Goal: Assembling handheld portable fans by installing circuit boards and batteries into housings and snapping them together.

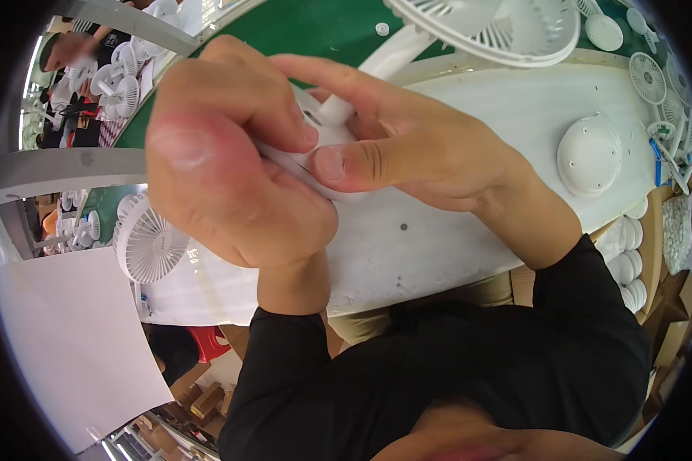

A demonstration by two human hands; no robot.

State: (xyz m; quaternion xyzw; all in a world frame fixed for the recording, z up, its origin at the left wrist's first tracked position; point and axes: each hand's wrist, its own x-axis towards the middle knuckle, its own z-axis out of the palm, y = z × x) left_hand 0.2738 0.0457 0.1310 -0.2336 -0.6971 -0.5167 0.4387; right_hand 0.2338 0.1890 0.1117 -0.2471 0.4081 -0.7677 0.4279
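Both my hands are raised together above the white work surface, closed round a smooth white plastic part (332, 114). Much of that part is hidden by my fingers. My left hand (223, 154) wraps it from the left, thumb and fingers bent. On the other side my right hand (415, 146) grips it, with the thumb pressed on its near face and the index finger stretched along the far side. A white fan (507, 31) lies just beyond; its neck (398, 52) runs down behind my right fingers. Whether the neck joins the held part cannot be seen.
A round white fan base (590, 156) lies at the right. Another white fan (152, 240) stands at the left by a grey metal post (77, 170). A green belt (307, 31) runs along the far side, carrying a small white cap (382, 29). Fan parts (673, 115) crowd the far right.
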